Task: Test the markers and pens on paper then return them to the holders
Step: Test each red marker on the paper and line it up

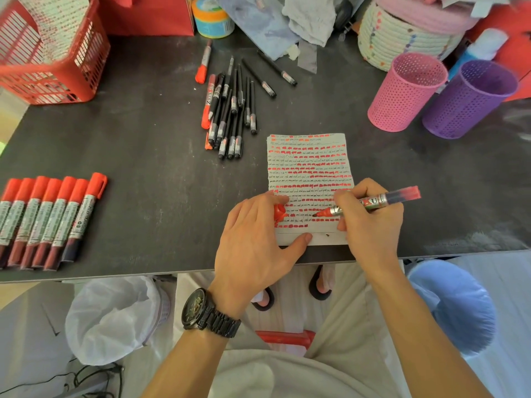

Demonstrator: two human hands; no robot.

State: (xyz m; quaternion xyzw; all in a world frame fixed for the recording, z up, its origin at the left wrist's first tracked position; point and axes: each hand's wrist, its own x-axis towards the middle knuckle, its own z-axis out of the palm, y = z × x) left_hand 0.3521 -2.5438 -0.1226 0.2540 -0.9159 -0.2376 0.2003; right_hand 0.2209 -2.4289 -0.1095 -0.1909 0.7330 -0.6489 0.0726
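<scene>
A sheet of paper (311,168), filled with rows of red and black test marks, lies near the table's front edge. My right hand (369,222) grips an uncapped red marker (373,201), its tip on the paper's lower rows. My left hand (255,242) holds the red cap (279,212) in its fingers while its thumb presses the paper's bottom edge. Several capped red markers (43,219) lie in a row at the left. A pile of black pens and red markers (230,110) lies behind the paper. The pink holder (408,93) and purple holder (471,101) stand at the right.
A red plastic basket (48,53) sits at the back left. A tape roll (211,17), cloths and a woven rope basket (402,33) crowd the back edge. Below the dark table (143,168) are a bagged bin (115,317) and a blue stool (454,305).
</scene>
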